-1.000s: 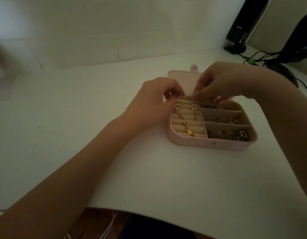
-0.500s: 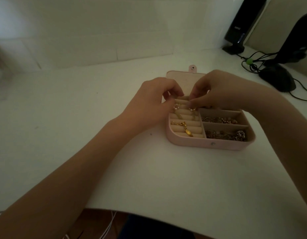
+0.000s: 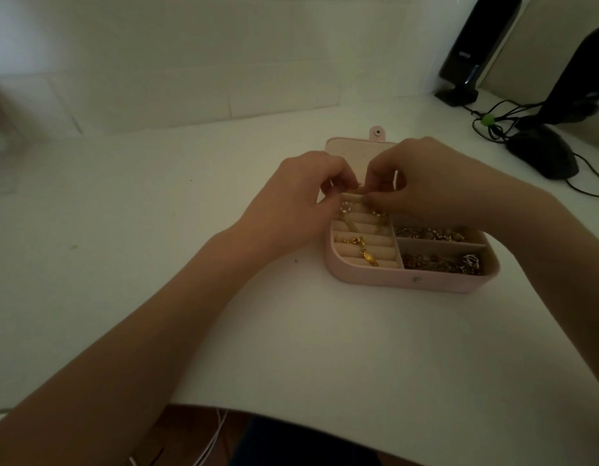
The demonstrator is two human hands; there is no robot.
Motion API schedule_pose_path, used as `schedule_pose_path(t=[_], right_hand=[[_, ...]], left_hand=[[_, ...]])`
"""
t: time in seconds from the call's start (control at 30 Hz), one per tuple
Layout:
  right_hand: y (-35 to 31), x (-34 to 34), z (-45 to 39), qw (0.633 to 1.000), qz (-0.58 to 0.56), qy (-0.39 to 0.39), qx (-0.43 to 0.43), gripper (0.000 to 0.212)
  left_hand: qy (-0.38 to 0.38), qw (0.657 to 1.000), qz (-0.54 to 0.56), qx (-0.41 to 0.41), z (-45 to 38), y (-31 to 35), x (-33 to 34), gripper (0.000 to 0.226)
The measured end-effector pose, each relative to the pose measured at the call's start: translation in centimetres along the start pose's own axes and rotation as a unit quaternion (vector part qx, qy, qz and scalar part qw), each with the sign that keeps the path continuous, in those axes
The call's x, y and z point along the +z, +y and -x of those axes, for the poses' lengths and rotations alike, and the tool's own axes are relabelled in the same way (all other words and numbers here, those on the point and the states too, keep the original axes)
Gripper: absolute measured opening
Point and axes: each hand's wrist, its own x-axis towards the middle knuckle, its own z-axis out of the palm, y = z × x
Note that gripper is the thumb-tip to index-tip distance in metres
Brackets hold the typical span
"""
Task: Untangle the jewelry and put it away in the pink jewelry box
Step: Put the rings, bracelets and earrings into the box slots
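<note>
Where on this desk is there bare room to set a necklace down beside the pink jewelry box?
Bare white desk lies wide open left of the pink jewelry box, and between its front wall and the desk's near edge. It is crowded at the far right: computer mouse, cables, speaker. Both hands work over the box's back corner.

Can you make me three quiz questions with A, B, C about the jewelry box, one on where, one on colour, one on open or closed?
1. Where is the gold pendant?
A. left part with rolls
B. right compartments
C. on the table

2. What colour is the jewelry box?
A. blue
B. pink
C. black

3. The box lid is:
A. closed
B. taken off
C. open

Answers: 1 A, it lies across the cream rolls; 2 B, its outside wall is pink; 3 C, the lid lies back behind the left hand and right hand.
</note>
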Motion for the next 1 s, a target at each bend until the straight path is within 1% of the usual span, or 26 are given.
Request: schedule_pose_path(t=[0.07,0.2,0.37,0.47,0.6,0.73,0.83,0.93,1.0], right_hand=[[0.1,0.0,0.1,1.000,-0.013,0.011,-0.006,0.009],[0.7,-0.2,0.2,0.999,-0.038,0.001,-0.002,0.008],[0.6,0.5,0.4,0.999,-0.023,0.046,-0.011,0.009],[0.0,0.7,0.5,0.997,0.021,0.068,-0.010,0.005],[-1.1,0.5,0.6,0.987,0.138,0.082,-0.030,0.011],[-2.1,0.1,0.5,0.974,0.211,0.070,-0.041,0.016],[-2.2,-0.1,0.2,0.963,0.262,0.046,-0.044,0.018],[-2.2,-0.2,-0.2,0.962,0.271,0.014,-0.035,0.018],[-1.8,-0.1,-0.5,0.972,0.233,0.003,-0.029,0.010]], left_hand=[[-0.003,1.000,-0.002,0.001,0.0,0.0,-0.1,0.024],[-0.008,1.000,-0.004,0.001,0.0,0.2,-0.2,0.024],[-0.013,1.000,-0.011,-0.001,0.0,0.2,-0.2,0.024],[-0.012,1.000,-0.010,-0.006,0.0,0.2,-0.2,0.024],[-0.011,1.000,-0.009,-0.002,0.0,0.1,-0.2,0.024],[-0.007,1.000,-0.010,-0.003,0.0,-0.1,-0.1,0.022],[-0.006,1.000,-0.015,-0.005,0.1,-0.2,-0.1,0.020],[0.002,1.000,-0.019,-0.005,0.1,-0.3,-0.1,0.018],[0.005,1.000,-0.019,-0.008,0.1,-0.3,-0.2,0.017]])
